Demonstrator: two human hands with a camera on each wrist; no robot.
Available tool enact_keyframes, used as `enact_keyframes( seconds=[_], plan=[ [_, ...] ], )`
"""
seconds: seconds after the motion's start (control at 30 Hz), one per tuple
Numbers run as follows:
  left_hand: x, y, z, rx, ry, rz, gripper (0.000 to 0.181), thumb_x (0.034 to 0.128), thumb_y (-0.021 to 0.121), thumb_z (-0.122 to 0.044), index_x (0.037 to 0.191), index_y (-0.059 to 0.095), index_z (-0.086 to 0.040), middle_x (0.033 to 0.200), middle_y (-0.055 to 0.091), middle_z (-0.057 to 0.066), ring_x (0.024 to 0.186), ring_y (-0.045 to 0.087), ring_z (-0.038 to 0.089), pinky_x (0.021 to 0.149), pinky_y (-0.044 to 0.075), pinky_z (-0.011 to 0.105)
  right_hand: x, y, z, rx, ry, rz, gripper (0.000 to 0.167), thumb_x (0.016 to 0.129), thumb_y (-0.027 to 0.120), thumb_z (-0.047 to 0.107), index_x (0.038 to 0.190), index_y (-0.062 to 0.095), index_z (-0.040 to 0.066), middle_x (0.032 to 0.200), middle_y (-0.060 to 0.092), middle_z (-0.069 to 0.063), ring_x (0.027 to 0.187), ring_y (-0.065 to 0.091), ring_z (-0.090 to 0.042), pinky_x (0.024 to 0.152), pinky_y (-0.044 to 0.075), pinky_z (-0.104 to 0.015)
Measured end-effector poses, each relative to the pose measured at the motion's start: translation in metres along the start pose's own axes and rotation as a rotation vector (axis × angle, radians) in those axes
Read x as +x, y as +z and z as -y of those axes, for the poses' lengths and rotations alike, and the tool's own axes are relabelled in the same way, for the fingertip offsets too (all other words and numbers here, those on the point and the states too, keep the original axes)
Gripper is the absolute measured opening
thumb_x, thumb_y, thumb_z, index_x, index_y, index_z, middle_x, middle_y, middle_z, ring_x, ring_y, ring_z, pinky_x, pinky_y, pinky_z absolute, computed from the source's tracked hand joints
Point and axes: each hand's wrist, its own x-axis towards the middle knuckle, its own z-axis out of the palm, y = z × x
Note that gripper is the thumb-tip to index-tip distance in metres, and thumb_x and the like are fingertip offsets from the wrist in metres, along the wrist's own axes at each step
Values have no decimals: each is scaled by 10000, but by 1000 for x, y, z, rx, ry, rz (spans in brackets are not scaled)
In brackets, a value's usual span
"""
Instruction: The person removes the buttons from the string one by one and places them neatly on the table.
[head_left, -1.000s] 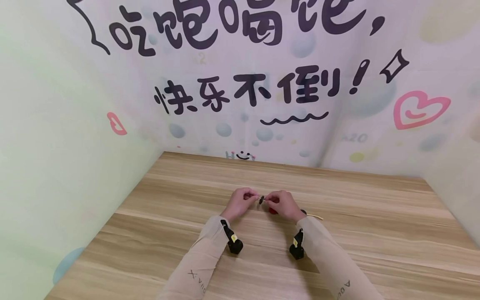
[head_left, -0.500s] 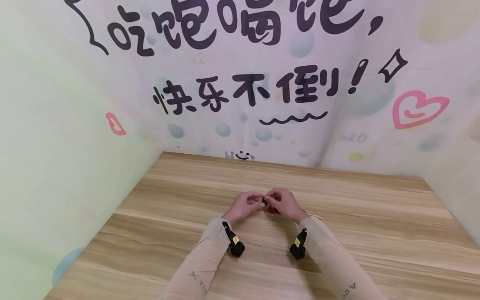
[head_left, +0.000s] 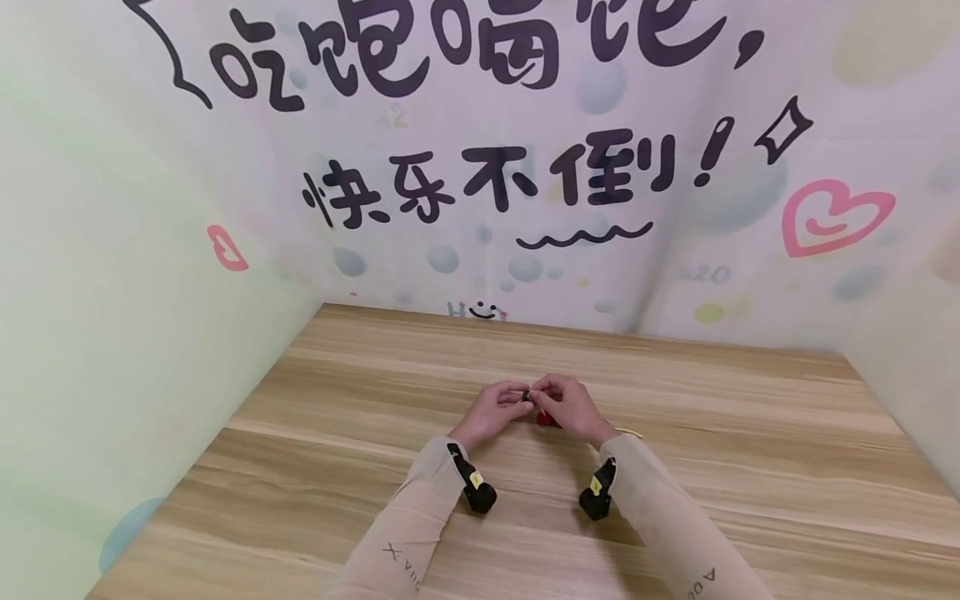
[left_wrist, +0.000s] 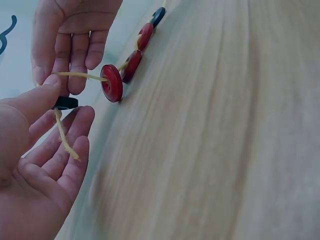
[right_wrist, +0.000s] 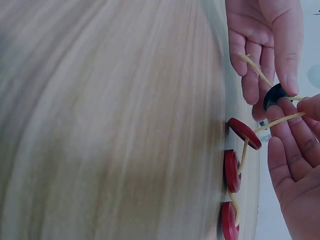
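Note:
My left hand (head_left: pixel 491 414) pinches a dark button (left_wrist: pixel 66 103) between thumb and fingers; a yellow cord (left_wrist: pixel 64 135) passes through it, its frayed end hanging over the fingers. Close beside it, my right hand (head_left: pixel 572 410) pinches the same cord with thumb and forefinger. From there the cord runs to a red button (right_wrist: pixel 244 133) that hangs tilted below the right fingers. More red buttons (right_wrist: pixel 232 170) and a dark one (left_wrist: pixel 158 17) follow along the cord.
The wooden table (head_left: pixel 337 500) reaches back to a printed wall cloth (head_left: pixel 420 250). To the right of my right wrist, a bit of yellow cord (head_left: pixel 630 432) lies on the table. A small black camera is strapped to each wrist.
The hands have come together around the dark button, which was between both sets of fingertips. My left fingers have spread and now hold it, with the right fingers close against it.

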Motion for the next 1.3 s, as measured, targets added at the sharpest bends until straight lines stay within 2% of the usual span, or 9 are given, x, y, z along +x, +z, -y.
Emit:
enact_keyframes(
  seconds=[0.13, 0.27, 0.53, 0.7, 0.83, 0.87, 0.97, 1.1, 1.3],
  plan=[
    [0, 0, 1, -33, 12, -10, 339, 832, 614, -112, 1134, 547, 28, 1087, 575, 183, 988, 554, 288, 808, 460, 324, 0, -1, -2, 28, 10, -4, 99, 858, 576, 97, 876, 613, 7, 717, 585, -57, 645, 538, -144, 592, 440, -255],
    [0, -4, 1, -27, 14, -27, 337, 825, 622, -116, 1122, 552, 26, 1073, 580, 175, 970, 563, 272, 801, 462, 291, -1, -2, -6, 43, 20, -5, 114, 862, 572, 103, 882, 610, -3, 778, 622, -98, 705, 578, -181, 614, 458, -258],
    [-3, -21, 8, -8, 45, -77, 339, 811, 628, -71, 1103, 538, 76, 1031, 588, 199, 941, 571, 287, 802, 463, 298, -3, -6, -10, 45, 28, 4, 115, 865, 566, 96, 890, 600, -11, 842, 642, -144, 752, 596, -185, 623, 464, -248],
    [-11, -34, 2, 52, 44, -99, 322, 802, 638, -67, 1081, 549, 68, 998, 589, 198, 900, 576, 287, 777, 470, 306, -5, -7, -10, 37, 37, 3, 89, 861, 564, 71, 880, 597, -9, 834, 643, -138, 747, 597, -171, 616, 464, -253],
    [-13, -44, 5, 108, 41, -113, 304, 789, 648, -50, 1061, 562, 57, 957, 596, 179, 869, 576, 275, 772, 469, 325, -6, -7, -11, 24, 46, -10, 71, 854, 572, 66, 861, 599, 2, 798, 642, -86, 729, 593, -155, 608, 462, -243],
    [-11, -46, 11, 126, 42, -113, 305, 785, 653, -53, 1058, 565, 52, 944, 600, 155, 852, 578, 255, 758, 472, 310, -7, -7, -12, 22, 44, -11, 72, 853, 572, 66, 860, 598, -1, 797, 641, -86, 729, 594, -155, 606, 460, -239],
    [-12, -52, 13, 183, 37, -109, 298, 769, 668, -50, 1038, 579, 43, 905, 596, 122, 811, 566, 217, 732, 468, 297, -8, -8, -12, 30, 37, -18, 71, 852, 570, 54, 856, 597, -12, 793, 642, -93, 724, 595, -163, 605, 455, -228],
    [-13, -58, 19, 256, 40, -100, 281, 741, 695, -52, 995, 606, 31, 858, 591, 92, 755, 539, 167, 686, 455, 261, -9, -8, -10, 38, 23, -17, 84, 851, 574, 57, 858, 597, -24, 793, 641, -115, 722, 595, -177, 598, 451, -214],
    [-13, -61, 22, 302, 23, -89, 296, 707, 723, -44, 985, 637, 11, 859, 598, 74, 734, 508, 144, 663, 428, 240, -8, -8, -8, 32, 11, -11, 112, 847, 589, 87, 865, 602, -22, 778, 632, -111, 717, 584, -182, 579, 433, -206]
  ],
)
